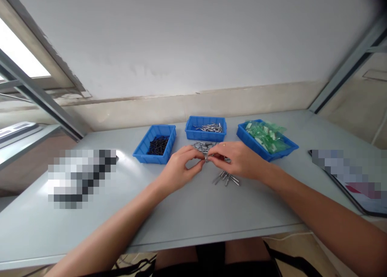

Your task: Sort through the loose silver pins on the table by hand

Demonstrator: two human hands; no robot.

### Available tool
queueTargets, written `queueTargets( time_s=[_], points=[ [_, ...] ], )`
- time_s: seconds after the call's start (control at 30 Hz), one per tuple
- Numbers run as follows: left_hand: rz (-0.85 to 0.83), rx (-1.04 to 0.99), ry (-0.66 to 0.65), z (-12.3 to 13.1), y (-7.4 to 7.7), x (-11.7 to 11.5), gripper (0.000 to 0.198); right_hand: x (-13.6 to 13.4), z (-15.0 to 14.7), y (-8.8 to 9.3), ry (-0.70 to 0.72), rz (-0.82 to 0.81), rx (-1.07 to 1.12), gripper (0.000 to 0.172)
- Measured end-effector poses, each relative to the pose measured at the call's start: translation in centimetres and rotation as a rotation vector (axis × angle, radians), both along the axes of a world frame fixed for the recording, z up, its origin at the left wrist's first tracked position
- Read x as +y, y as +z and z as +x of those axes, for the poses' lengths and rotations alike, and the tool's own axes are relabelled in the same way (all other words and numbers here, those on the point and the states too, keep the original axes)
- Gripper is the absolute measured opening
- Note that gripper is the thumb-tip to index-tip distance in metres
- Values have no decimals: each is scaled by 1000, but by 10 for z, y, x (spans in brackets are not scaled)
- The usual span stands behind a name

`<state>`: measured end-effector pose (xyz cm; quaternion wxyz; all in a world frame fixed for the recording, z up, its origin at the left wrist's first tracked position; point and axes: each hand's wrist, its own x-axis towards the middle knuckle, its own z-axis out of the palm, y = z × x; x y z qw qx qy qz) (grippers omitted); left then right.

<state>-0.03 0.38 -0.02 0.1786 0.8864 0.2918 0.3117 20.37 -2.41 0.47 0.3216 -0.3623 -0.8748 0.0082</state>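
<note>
My left hand (183, 166) and my right hand (234, 158) meet above the table, fingertips pinched together. Between them is a small silvery metal piece (206, 160); most of it is hidden by the fingers. Just behind the fingertips lies a loose pile of thin silver metal rods (204, 145), partly covered by my right hand. A second, smaller group of similar rods (228, 178) rests on the table below my right hand. Each of these rods looks slim and straight, with one end thicker.
Three blue bins stand behind: one with dark screw-like pieces (158, 145), one with silver rods (211, 127), one with green plastic bags (266, 136). A blurred-out object (81, 178) lies left on the grey table (187, 216), a dark-edged flat one (347, 184) right.
</note>
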Motion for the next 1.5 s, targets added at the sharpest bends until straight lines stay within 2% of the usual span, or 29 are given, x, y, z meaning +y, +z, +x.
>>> queueTargets(
  time_s=[0.3, 0.47, 0.7, 0.93, 1.13, 1.33, 1.5],
  points=[
    [-6, 77, -84, -1, -1, 0, 8, -2, -4, -3, 76, 46, -13, 17],
    [27, -9, -48, -2, 1, 1, 8, 0, -1, -3, 19, 73, 20, 15],
    [127, -141, 49, -3, 5, 0, 5, 2, -1, 0, -23, -31, 60, 12],
    [124, -142, 12, 0, 3, -4, 5, 3, -6, -4, 5, -180, -38, 12],
    [96, -122, -50, 1, 1, -5, 7, 3, -8, -9, 39, -170, -73, 19],
    [87, -101, 22, -1, 3, -2, 6, 3, -3, -3, -15, -183, -33, 9],
    [61, -60, 40, -1, 3, -1, 5, 3, 1, 0, -36, -149, 10, 10]
  ],
)
